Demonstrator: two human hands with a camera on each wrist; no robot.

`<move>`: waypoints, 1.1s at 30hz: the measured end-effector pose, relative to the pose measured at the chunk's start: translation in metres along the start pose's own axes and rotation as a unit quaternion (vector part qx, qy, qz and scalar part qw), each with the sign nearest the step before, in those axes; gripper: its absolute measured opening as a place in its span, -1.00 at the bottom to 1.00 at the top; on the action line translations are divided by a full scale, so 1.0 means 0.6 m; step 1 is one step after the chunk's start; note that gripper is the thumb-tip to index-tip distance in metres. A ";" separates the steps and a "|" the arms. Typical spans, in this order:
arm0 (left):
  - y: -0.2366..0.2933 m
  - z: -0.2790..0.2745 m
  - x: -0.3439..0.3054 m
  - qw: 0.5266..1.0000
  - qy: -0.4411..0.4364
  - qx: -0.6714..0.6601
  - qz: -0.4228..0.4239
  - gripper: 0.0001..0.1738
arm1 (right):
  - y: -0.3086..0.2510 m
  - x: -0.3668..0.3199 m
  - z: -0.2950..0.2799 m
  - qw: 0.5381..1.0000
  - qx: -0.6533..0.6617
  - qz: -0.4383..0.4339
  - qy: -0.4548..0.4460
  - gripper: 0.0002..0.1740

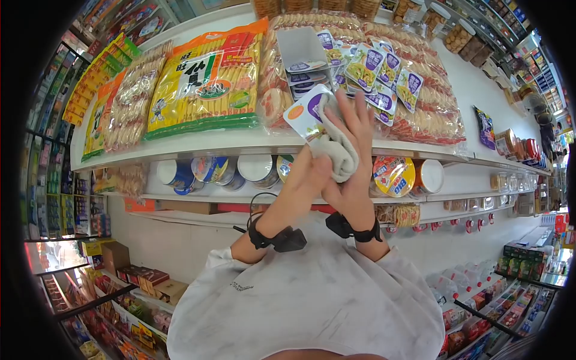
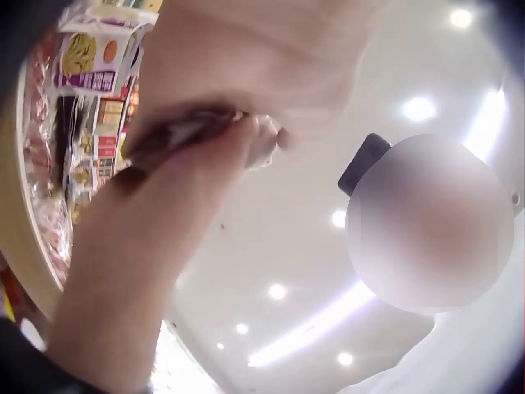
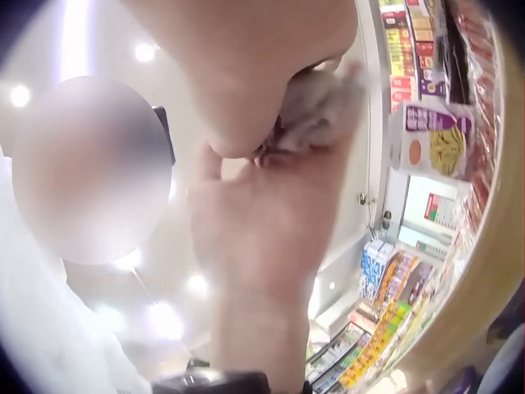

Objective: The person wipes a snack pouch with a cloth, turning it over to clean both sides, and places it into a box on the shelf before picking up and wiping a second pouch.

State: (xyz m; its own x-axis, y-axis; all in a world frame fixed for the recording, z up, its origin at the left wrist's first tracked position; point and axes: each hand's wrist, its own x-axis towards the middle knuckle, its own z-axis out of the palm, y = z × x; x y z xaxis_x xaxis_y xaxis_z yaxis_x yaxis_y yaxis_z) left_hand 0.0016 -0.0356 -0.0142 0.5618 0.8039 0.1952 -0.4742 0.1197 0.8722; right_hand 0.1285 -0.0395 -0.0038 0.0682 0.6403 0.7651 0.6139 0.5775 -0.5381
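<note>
A small white packet (image 1: 307, 114) with purple and orange print stands tilted above my left hand (image 1: 304, 180), which grips its lower edge. A folded grey-white cloth (image 1: 342, 157) lies between my two hands, with the left thumb against it. My right hand (image 1: 355, 135) presses the cloth from the right, its visible fingers straight and pointing up. Behind them a white box (image 1: 300, 45) holds more packets. In the right wrist view the cloth (image 3: 316, 107) shows blurred between the hands; the left fingers are largely hidden.
Loose packets (image 1: 384, 66) lie on bagged round biscuits (image 1: 435, 78) on the top shelf. A large yellow snack bag (image 1: 207, 78) stands to the left. The white shelf edge (image 1: 222, 144) runs under the hands, with instant noodle tubs (image 1: 393, 176) on the shelf below.
</note>
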 end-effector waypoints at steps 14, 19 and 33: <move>0.031 -0.069 0.009 0.969 0.195 0.139 0.065 -0.60 | 0.002 -0.003 -0.035 0.992 0.062 0.075 0.085 -0.55; 0.031 -0.026 0.035 0.953 0.065 0.243 0.167 -0.52 | -0.008 -0.029 -0.029 0.918 0.294 0.266 0.001 -0.53; 0.036 -0.045 0.039 0.958 0.252 0.099 0.096 -0.70 | -0.003 -0.043 0.013 0.926 0.245 0.272 -0.096 -0.79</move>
State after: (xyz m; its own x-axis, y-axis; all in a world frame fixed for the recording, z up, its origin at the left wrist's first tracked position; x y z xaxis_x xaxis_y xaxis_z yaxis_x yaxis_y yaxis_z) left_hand -0.0138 0.0016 -0.0032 0.0546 0.9853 0.1621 -0.3704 -0.1308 0.9196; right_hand 0.1198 -0.0532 -0.0254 0.0928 0.9551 0.2812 0.0962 0.2725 -0.9573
